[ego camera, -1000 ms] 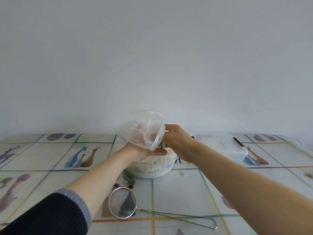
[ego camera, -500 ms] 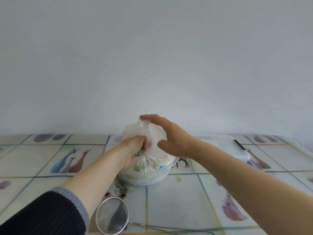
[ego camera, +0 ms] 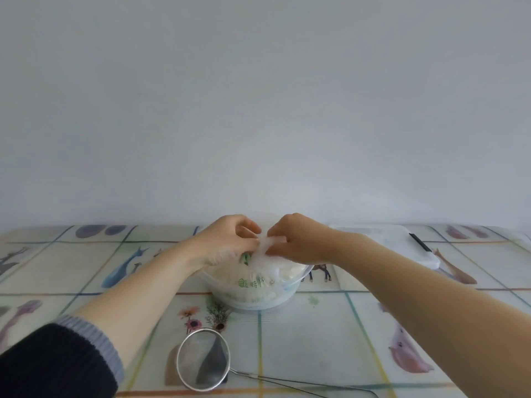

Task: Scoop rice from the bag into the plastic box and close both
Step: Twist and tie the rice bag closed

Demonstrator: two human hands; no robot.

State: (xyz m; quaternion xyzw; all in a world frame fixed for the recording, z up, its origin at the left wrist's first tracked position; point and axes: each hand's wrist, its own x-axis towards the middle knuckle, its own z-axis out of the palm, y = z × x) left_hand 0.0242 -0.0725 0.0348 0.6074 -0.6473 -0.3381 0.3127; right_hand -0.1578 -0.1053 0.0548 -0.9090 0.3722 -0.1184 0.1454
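A clear plastic rice bag (ego camera: pixel 258 278) with green print sits inside a round translucent bowl (ego camera: pixel 290 297) at the table's centre. My left hand (ego camera: pixel 227 239) and my right hand (ego camera: pixel 298 239) both pinch the bunched, twisted top of the bag just above the bowl, fingers closed on the plastic. A lidded rectangular plastic box (ego camera: pixel 402 248) with a dark clip lies flat at the back right, behind my right forearm. A metal wire strainer (ego camera: pixel 204 360) rests on the table near me, its long handle pointing right.
The table (ego camera: pixel 71 271) wears a tiled cloth printed with animals and flowers. A plain pale wall rises directly behind it. My forearms cross the front left and front right of the table.
The bag's loose, ballooned top has been gathered and pressed down into a tight bunch. Both hands dropped lower onto it, and my view tilted slightly.
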